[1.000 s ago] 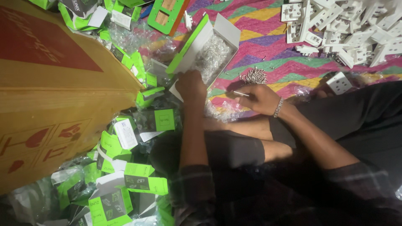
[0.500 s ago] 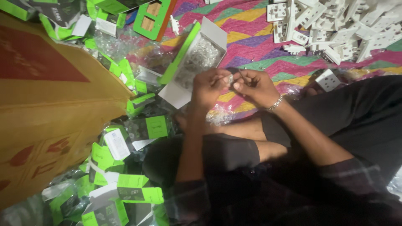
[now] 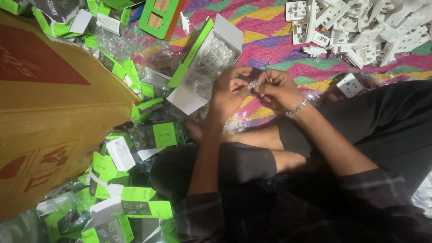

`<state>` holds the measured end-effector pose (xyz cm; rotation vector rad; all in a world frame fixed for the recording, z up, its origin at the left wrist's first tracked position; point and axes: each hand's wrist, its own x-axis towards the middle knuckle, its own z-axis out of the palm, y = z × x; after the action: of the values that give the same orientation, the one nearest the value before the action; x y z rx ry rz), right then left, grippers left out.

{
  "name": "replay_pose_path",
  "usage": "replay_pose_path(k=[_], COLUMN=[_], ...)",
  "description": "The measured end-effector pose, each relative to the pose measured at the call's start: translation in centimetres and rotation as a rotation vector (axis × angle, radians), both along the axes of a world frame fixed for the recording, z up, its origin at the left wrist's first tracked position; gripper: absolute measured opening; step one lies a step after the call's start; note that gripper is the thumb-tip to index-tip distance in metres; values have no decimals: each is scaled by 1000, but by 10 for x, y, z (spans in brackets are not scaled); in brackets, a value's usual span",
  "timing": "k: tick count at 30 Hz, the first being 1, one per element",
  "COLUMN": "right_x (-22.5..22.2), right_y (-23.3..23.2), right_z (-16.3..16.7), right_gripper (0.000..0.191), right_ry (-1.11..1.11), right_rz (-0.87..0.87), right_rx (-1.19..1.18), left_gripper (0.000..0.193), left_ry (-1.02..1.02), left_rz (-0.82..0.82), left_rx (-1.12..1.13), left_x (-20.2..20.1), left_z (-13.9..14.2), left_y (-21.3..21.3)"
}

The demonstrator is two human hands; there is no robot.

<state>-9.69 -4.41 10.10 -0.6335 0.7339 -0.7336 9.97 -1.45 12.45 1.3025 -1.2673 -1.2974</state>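
A small clear plastic packet [image 3: 254,84] is pinched between the closed fingers of the left hand [image 3: 228,92] and right hand [image 3: 281,88], above the lap and just beside the open white-and-green box [image 3: 203,63]. A light, steady pinch near the packet's edge is judged best. The box is filled with similar clear packets. White socket plates [image 3: 360,27] are heaped on the patterned cloth [image 3: 279,40].
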Motion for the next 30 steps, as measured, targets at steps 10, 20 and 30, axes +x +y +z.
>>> replay_pose_path(k=[10,20,30], right_x=[-3,1,3], right_y=[2,0,6], right_z=[-9,4,-14], right_gripper=[7,7,19], right_ry=[25,-66,415], right_rz=[65,-21,-64], right_rx=[-7,7,-426], left_gripper=[42,26,13], left_ry=[-3,139,-107], left_rz=[38,-16,-34], left_rx=[30,183,52], left_x=[-1,-9,-16], left_z=[-13,-10,-14], left_y=[1,-1,-2])
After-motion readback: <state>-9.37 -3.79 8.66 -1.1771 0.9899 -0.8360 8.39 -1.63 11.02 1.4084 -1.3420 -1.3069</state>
